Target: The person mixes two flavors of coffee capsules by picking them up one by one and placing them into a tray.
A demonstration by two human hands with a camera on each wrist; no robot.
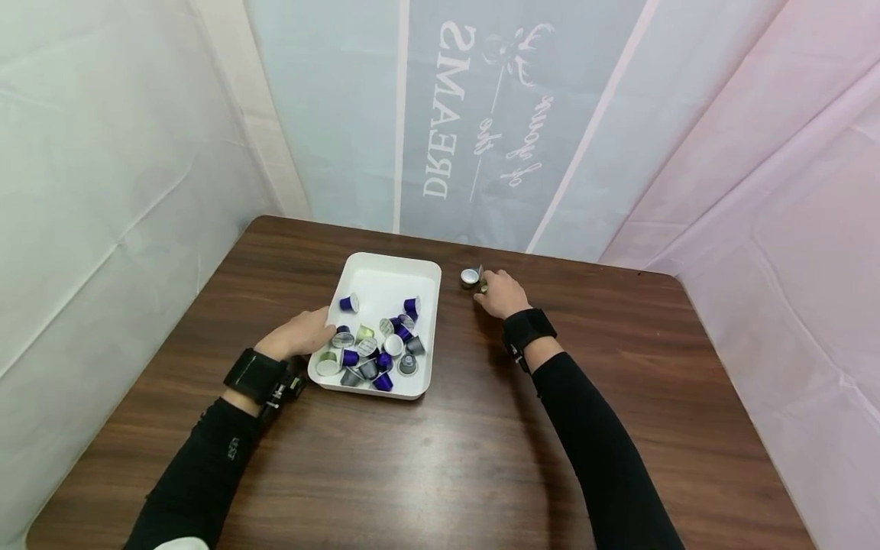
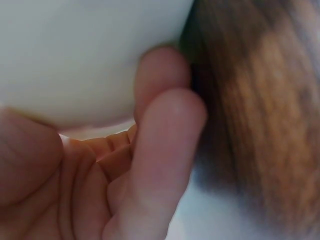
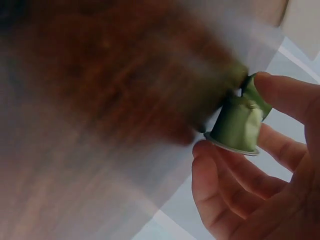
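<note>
My left hand (image 1: 302,333) holds the white tray (image 1: 371,263) at its left side. In the left wrist view, the fingers (image 2: 167,135) bend against the tray's pale underside (image 2: 75,60). Coffee capsules in purple, grey and light green lie jumbled in the tray's near half, among them a purple capsule (image 1: 348,303). To the right of the tray, my right hand (image 1: 503,295) pinches a green coffee capsule (image 3: 232,122). A second green capsule shows partly behind it in the right wrist view. Just left of the fingertips, a capsule with a pale lid (image 1: 470,278) is on the table.
The brown wooden table (image 1: 440,473) stretches out on both sides of the tray. Behind its far edge hangs a pale blue curtain (image 1: 344,114) with printed lettering. White sheets (image 1: 103,191) enclose the left and right sides.
</note>
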